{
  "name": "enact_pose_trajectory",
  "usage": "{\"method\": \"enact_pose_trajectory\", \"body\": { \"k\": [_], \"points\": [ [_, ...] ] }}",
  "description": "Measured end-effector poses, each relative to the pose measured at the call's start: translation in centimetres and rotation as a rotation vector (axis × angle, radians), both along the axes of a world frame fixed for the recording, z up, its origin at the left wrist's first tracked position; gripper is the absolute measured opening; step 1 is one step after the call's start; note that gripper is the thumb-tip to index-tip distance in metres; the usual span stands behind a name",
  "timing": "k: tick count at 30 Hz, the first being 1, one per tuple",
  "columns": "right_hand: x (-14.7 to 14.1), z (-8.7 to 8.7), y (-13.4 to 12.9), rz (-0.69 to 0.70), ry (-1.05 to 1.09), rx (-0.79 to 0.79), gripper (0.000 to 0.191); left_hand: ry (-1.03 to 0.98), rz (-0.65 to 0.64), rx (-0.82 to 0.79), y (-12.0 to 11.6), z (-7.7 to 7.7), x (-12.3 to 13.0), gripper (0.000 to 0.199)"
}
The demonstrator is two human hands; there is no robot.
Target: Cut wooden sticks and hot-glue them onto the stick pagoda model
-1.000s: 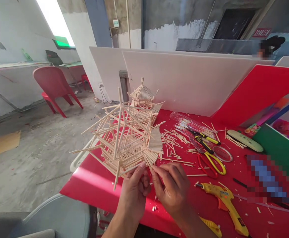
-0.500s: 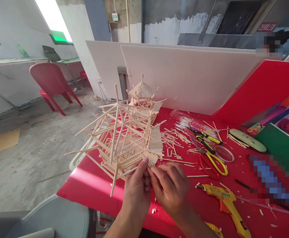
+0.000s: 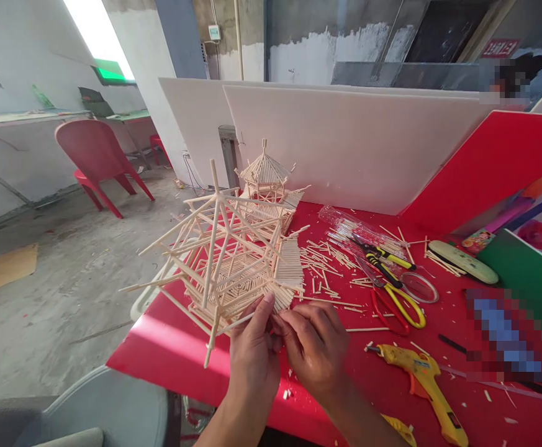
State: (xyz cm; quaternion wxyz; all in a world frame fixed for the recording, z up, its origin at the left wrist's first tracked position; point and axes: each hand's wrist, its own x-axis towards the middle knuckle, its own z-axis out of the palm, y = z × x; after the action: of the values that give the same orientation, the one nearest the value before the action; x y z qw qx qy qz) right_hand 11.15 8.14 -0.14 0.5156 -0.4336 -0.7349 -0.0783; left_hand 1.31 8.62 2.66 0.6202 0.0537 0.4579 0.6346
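Note:
A pavilion model of thin wooden sticks (image 3: 243, 279) stands on the red tabletop, its open roof frame reaching left over the table edge. At its near right corner my left hand (image 3: 254, 347) is closed, thumb on top of the slatted edge, gripping the model. My right hand (image 3: 315, 347) is closed in a pinch right beside the left fingertips, at that same edge. What the right fingers hold is hidden. Behind stands a second part with a finished slatted roof (image 3: 265, 171).
Loose cut sticks (image 3: 320, 261), black-yellow pliers (image 3: 382, 264), red-yellow cutters (image 3: 398, 307), a clear round lid (image 3: 420, 287) and a yellow glue gun (image 3: 422, 379) lie to the right. A green oval case (image 3: 462, 262) is farther right. White boards (image 3: 345, 143) stand behind; a grey chair (image 3: 107, 410) is front left.
Both hands have shifted very slightly, and the view has moved a little. The pinch at the model's edge stays the same.

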Motion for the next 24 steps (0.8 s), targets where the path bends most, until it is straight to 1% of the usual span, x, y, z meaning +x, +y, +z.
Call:
{"method": "enact_pose_trajectory", "body": {
  "k": [2, 8, 13, 17, 24],
  "points": [
    [-0.03, -0.05, 0.0, -0.005, 0.008, -0.005, 0.014, -0.012, 0.025, 0.018, -0.04, 0.06, 0.0, 0.039],
    [-0.14, 0.23, 0.01, -0.015, 0.048, -0.029, 0.009, -0.022, 0.004, 0.016, -0.07, 0.26, -0.12, 0.038],
    [-0.15, 0.08, -0.07, -0.01, 0.06, -0.049, 0.007, -0.018, 0.003, 0.043, -0.14, 0.08, -0.12, 0.038],
    [-0.14, -0.04, -0.16, -0.014, 0.051, -0.064, 0.005, -0.002, 0.001, 0.069, -0.15, -0.15, -0.11, 0.034],
    [-0.2, -0.04, -0.13, -0.013, 0.071, -0.067, 0.007, 0.028, 0.023, 0.089, -0.04, -0.37, -0.01, 0.031]
  ]
}}
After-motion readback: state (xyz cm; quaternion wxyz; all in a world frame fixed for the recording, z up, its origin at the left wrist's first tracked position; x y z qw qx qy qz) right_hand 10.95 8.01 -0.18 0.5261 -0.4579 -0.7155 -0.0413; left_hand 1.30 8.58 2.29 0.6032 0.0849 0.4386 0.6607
